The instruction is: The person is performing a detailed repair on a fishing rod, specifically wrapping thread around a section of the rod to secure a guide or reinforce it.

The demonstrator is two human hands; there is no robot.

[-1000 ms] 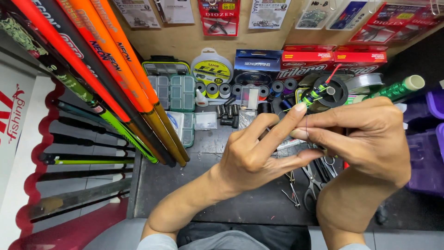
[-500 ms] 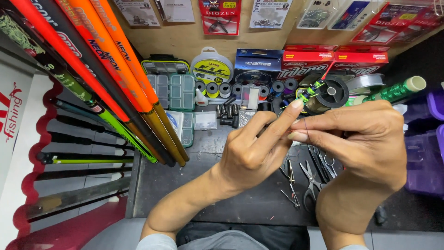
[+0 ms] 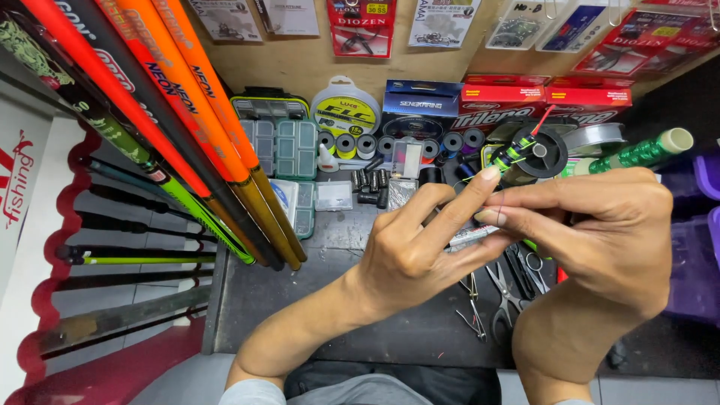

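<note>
A slim fishing float (image 3: 517,154), banded green and black with a red tip, points up and to the right over the dark bench (image 3: 315,315). My left hand (image 3: 409,255) reaches in from the left, its index fingertip on the float's lower end and its thumb under a small white-labelled piece (image 3: 472,236). My right hand (image 3: 607,240) comes from the right, index finger and thumb pinched at the same spot. The float's lower part is hidden by my fingers. A black line spool (image 3: 546,150) lies just behind the float.
Orange, red and black fishing rods (image 3: 187,127) lean across the left. Tackle boxes (image 3: 285,146), line spools (image 3: 345,112) and red boxes (image 3: 502,101) line the back. Scissors and pliers (image 3: 499,296) lie under my hands. A green thread spool (image 3: 637,154) and purple bins (image 3: 701,247) sit right.
My left index finger has stretched out straighter up to the float. Both hands have shifted only slightly and the float keeps about the same place and tilt.
</note>
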